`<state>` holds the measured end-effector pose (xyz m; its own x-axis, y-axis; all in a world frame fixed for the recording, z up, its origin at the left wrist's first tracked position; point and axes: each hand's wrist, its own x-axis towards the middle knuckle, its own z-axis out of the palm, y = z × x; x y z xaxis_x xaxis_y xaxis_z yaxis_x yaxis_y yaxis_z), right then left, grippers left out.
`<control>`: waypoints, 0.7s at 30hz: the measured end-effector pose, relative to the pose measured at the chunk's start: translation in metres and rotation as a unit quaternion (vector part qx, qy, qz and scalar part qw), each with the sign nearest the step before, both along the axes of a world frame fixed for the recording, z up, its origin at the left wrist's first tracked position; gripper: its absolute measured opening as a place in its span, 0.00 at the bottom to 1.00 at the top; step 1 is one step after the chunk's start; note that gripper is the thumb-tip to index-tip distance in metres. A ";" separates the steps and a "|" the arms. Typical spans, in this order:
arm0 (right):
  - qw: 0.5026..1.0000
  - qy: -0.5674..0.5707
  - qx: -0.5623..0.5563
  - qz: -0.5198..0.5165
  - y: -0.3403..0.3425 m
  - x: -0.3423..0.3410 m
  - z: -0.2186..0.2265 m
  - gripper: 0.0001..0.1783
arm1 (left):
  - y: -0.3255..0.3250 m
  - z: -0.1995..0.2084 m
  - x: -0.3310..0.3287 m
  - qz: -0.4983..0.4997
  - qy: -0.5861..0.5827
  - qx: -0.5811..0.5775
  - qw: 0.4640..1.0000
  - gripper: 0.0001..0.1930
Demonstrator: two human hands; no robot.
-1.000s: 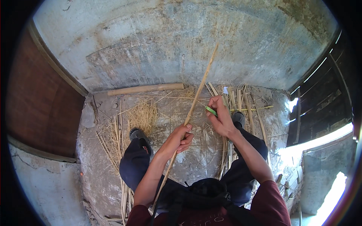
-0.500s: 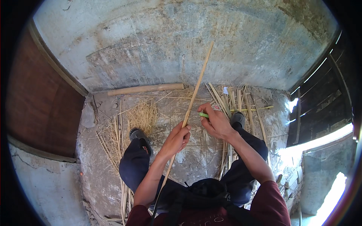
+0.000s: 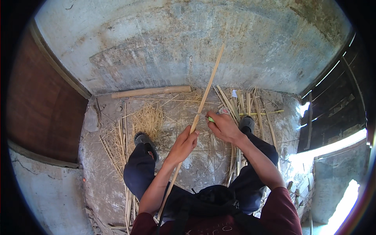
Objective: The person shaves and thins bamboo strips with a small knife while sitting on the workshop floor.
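A long pale bamboo strip (image 3: pixel 210 84) slants upward from beside my lap toward the wall. My left hand (image 3: pixel 182 145) is closed around its middle, thumb along the strip. My right hand (image 3: pixel 225 127) grips a knife (image 3: pixel 211 119) by its green handle, most of which the fingers hide. The thin blade crosses the strip just above my left hand; I cannot tell how deep its edge sits. My feet stand apart on either side of the work.
Curly shavings (image 3: pixel 149 117) lie by my left shoe (image 3: pixel 145 141). More strips (image 3: pixel 229 102) are heaped near my right shoe (image 3: pixel 246 123), with a small white scrap (image 3: pixel 234 93). A bamboo pole (image 3: pixel 152 92) rests along the foot of the stained wall (image 3: pixel 156 51). Left stands a brown panel (image 3: pixel 47 102).
The knife has turned and come across the strip, its blade now showing. The strip's upper end has shifted slightly right. My left hand stays nearly in place.
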<state>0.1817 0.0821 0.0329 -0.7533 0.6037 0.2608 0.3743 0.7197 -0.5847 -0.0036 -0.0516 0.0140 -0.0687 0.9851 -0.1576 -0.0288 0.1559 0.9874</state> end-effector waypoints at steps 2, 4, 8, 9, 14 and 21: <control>0.999 0.032 0.028 0.017 -0.001 0.003 0.000 0.09 | 0.000 0.004 -0.001 -0.006 -0.028 -0.020 0.999 0.10; 0.996 0.062 0.057 0.035 -0.002 0.004 0.000 0.08 | -0.001 0.010 -0.002 -0.007 -0.033 -0.029 0.999 0.11; 0.996 0.062 0.051 0.026 -0.005 -0.001 -0.002 0.08 | -0.003 0.023 0.000 -0.025 -0.049 -0.048 0.997 0.13; 0.998 0.046 0.050 0.020 -0.005 -0.001 -0.002 0.08 | -0.003 0.023 0.000 -0.025 -0.049 -0.048 0.997 0.13; 0.996 0.059 0.068 0.023 -0.005 -0.001 -0.004 0.09 | -0.003 0.019 0.000 -0.033 -0.015 -0.029 0.999 0.14; 0.992 0.017 0.121 -0.021 0.008 -0.005 -0.014 0.11 | -0.003 0.010 0.002 -0.018 0.005 0.001 1.000 0.18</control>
<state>0.1769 0.0901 0.0193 -0.7171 0.5505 0.4274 0.3898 0.8252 -0.4087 -0.0018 -0.0551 0.0243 -0.0347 0.9873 -0.1553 -0.0135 0.1549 0.9878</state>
